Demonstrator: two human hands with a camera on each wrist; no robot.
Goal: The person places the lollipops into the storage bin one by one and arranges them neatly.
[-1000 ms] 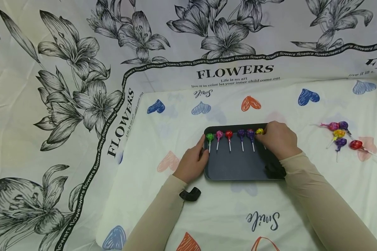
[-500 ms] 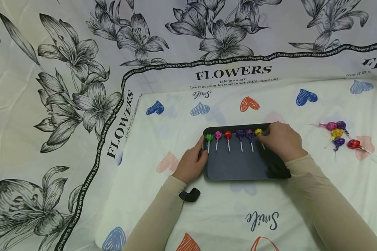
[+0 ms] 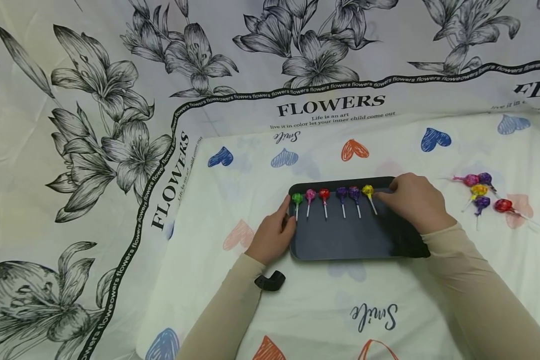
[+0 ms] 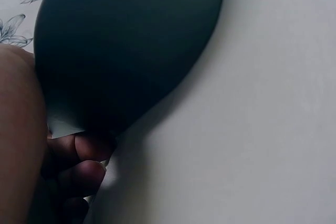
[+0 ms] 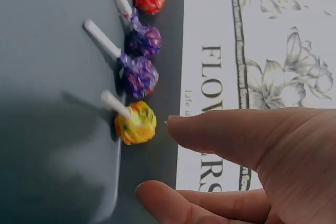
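Observation:
A dark grey tray [image 3: 337, 240] lies on the cloth with a row of wrapped lollipops along its far side. From left to right they are green [image 3: 297, 198], pink [image 3: 310, 194], red [image 3: 324, 194], two purple ones [image 3: 341, 193] and a yellow lollipop [image 3: 368, 191]. My left hand [image 3: 268, 239] holds the tray's left edge; the left wrist view has its curled fingertips [image 4: 89, 174] against the rim. Just right of the yellow lollipop is my right hand [image 3: 416, 202]. In the right wrist view its thumb and fingers are apart, with nothing between them.
Right of the tray several more lollipops lie loosely grouped on the white cloth [image 3: 315, 310]: a pink one [image 3: 471, 180], a yellow one [image 3: 479, 189], purple ones and a red one [image 3: 503, 205]. A flower-printed cloth [image 3: 130, 165] borders the back and left.
My right hand has let go of the yellow lollipop and drawn off to the right, leaving it in the row. The left hand stays at the tray's edge.

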